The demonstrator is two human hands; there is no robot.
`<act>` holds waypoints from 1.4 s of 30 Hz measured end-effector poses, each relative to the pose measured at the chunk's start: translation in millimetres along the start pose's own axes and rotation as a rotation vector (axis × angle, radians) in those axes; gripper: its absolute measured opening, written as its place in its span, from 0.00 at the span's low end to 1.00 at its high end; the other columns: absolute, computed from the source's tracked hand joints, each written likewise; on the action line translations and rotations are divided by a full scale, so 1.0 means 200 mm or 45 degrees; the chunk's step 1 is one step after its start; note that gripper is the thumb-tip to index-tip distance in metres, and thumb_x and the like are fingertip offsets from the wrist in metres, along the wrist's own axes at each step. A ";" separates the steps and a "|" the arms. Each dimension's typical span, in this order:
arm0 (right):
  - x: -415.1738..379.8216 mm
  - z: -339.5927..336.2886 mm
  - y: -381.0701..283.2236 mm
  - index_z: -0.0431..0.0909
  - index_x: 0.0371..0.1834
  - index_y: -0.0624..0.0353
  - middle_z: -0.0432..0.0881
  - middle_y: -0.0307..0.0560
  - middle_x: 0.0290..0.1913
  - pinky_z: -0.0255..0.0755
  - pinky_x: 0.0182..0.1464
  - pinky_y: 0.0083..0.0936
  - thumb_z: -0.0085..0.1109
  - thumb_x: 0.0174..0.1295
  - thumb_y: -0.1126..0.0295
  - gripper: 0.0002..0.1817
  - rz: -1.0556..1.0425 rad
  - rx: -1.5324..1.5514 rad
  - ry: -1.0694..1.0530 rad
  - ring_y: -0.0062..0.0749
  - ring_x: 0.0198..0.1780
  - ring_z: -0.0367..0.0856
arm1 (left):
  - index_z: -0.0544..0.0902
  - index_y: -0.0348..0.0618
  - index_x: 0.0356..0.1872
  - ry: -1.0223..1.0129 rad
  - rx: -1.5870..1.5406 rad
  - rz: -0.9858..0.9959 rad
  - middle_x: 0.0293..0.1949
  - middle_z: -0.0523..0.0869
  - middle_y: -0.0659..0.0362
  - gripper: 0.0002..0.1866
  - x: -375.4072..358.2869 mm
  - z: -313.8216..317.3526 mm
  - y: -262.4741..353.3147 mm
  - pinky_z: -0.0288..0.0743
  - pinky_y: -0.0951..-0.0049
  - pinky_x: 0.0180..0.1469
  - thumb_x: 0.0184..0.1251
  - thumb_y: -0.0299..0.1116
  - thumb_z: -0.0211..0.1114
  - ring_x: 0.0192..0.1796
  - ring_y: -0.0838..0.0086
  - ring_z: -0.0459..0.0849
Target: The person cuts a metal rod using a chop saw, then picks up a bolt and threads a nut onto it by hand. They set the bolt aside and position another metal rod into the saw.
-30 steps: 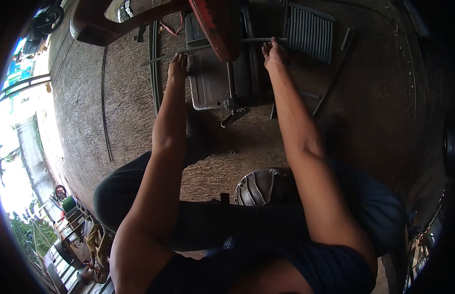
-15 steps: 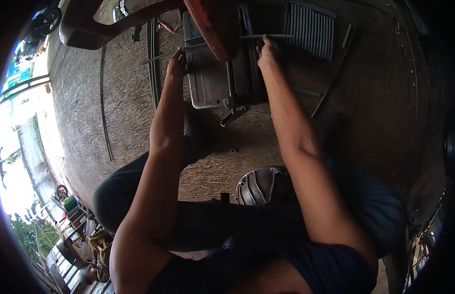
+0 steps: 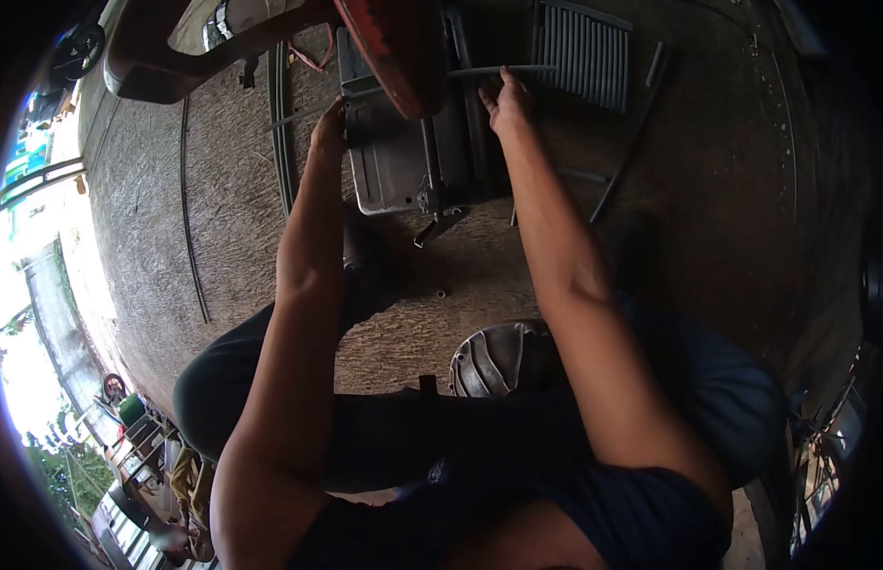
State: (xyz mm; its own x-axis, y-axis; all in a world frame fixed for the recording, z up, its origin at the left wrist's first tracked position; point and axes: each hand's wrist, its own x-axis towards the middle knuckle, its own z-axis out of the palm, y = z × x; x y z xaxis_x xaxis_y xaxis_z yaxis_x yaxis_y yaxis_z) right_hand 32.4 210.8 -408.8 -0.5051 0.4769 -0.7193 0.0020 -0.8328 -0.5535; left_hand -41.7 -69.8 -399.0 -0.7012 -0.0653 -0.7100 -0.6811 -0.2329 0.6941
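Note:
A thin metal bar point(image 3: 470, 72) lies crosswise under the red blade guard point(image 3: 389, 47) of a cut-off saw. My left hand point(image 3: 328, 128) is closed around its left part, beside the saw's metal base point(image 3: 380, 161); some of its fingers are hidden. Right of the guard, my right hand point(image 3: 508, 103) holds the bar with a fingertip over it, while its other fingers stand partly apart below. A dark loop handle point(image 3: 166, 71) extends left from the guard. Below the guard, a clamp screw point(image 3: 429, 157) ends in a crank point(image 3: 440, 228).
A stack of cut grey bars point(image 3: 584, 57) stands at the upper right. Long strips point(image 3: 282, 142) lie left of the saw, and another bar point(image 3: 632, 133) lies on the right. A ribbed metal cover point(image 3: 494, 361) sits near my legs. A small ring point(image 3: 441, 294) lies on the floor point(image 3: 242, 209).
The view has shifted slightly, moving the saw and bar a little left in the picture. My right hand's lower fingers have spread somewhat. My left hand stays by the bar.

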 end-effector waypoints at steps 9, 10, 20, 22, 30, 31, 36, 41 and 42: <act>-0.39 -0.70 -0.04 0.75 0.50 0.66 0.81 0.48 0.43 0.81 0.38 0.27 0.57 0.65 0.69 0.14 -0.150 -0.161 0.627 0.32 0.39 0.83 | 0.78 0.39 0.59 0.077 -0.067 0.104 0.61 0.77 0.57 0.31 0.31 -0.15 -0.09 0.76 0.62 0.56 0.58 0.46 0.74 0.62 0.67 0.74; -0.37 -0.75 -0.03 0.75 0.50 0.66 0.81 0.48 0.43 0.81 0.38 0.27 0.57 0.65 0.69 0.14 -0.155 -0.162 0.627 0.32 0.39 0.83 | 0.78 0.33 0.57 0.156 -0.107 0.073 0.55 0.82 0.54 0.32 0.31 -0.13 -0.10 0.79 0.64 0.51 0.55 0.42 0.77 0.55 0.65 0.81; -0.11 -0.82 -0.04 0.74 0.52 0.69 0.80 0.52 0.46 0.84 0.37 0.27 0.65 0.63 0.67 0.20 -0.022 -0.296 0.742 0.36 0.40 0.84 | 0.79 0.26 0.50 0.512 -0.138 0.093 0.46 0.85 0.52 0.33 0.20 -0.02 -0.07 0.81 0.71 0.37 0.50 0.41 0.81 0.39 0.67 0.85; -0.14 -0.74 -0.08 0.74 0.52 0.71 0.81 0.53 0.45 0.85 0.38 0.27 0.65 0.63 0.69 0.19 -0.077 -0.235 0.608 0.36 0.40 0.84 | 0.80 0.29 0.51 0.167 -0.103 0.069 0.44 0.85 0.53 0.32 0.46 -0.17 -0.13 0.81 0.70 0.34 0.50 0.42 0.81 0.36 0.68 0.84; -0.14 -0.19 0.00 0.78 0.45 0.70 0.81 0.52 0.41 0.87 0.41 0.27 0.63 0.62 0.77 0.11 -0.205 0.018 0.071 0.36 0.39 0.84 | 0.78 0.36 0.57 0.065 0.099 0.052 0.50 0.83 0.52 0.34 0.27 -0.13 -0.08 0.80 0.67 0.41 0.56 0.49 0.75 0.45 0.66 0.83; -0.13 -0.14 0.00 0.78 0.45 0.71 0.81 0.53 0.42 0.88 0.41 0.28 0.62 0.63 0.78 0.10 -0.235 -0.057 0.061 0.36 0.40 0.83 | 0.78 0.36 0.59 0.183 0.170 0.047 0.52 0.82 0.51 0.34 0.30 -0.14 -0.09 0.80 0.65 0.44 0.57 0.50 0.75 0.48 0.64 0.83; -0.08 -0.02 -0.06 0.77 0.47 0.72 0.81 0.53 0.42 0.88 0.41 0.27 0.60 0.64 0.79 0.11 -0.270 -0.099 0.089 0.36 0.40 0.83 | 0.77 0.35 0.60 0.196 0.072 -0.031 0.58 0.79 0.48 0.34 0.24 -0.09 -0.07 0.80 0.59 0.50 0.58 0.48 0.75 0.52 0.60 0.82; -0.06 0.02 -0.05 0.77 0.47 0.70 0.81 0.53 0.42 0.88 0.39 0.27 0.60 0.63 0.79 0.10 -0.234 -0.036 0.133 0.37 0.39 0.84 | 0.76 0.35 0.60 0.043 -0.065 -0.010 0.60 0.77 0.45 0.33 0.24 -0.10 -0.08 0.81 0.58 0.50 0.59 0.46 0.74 0.52 0.59 0.82; -0.06 0.03 -0.04 0.77 0.47 0.70 0.81 0.53 0.42 0.88 0.39 0.27 0.60 0.63 0.79 0.10 -0.234 -0.036 0.134 0.37 0.39 0.84 | 0.76 0.36 0.60 0.035 -0.056 -0.017 0.60 0.77 0.46 0.33 0.24 -0.09 -0.08 0.80 0.58 0.51 0.59 0.46 0.74 0.53 0.60 0.82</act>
State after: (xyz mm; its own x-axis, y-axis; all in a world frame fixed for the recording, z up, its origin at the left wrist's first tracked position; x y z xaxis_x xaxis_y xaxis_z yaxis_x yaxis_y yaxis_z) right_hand 33.5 210.2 -393.4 -0.4063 0.6481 -0.6441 -0.0571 -0.7216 -0.6900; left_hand -60.9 -87.0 -445.4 -0.6858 -0.0887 -0.7224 -0.6798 -0.2764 0.6793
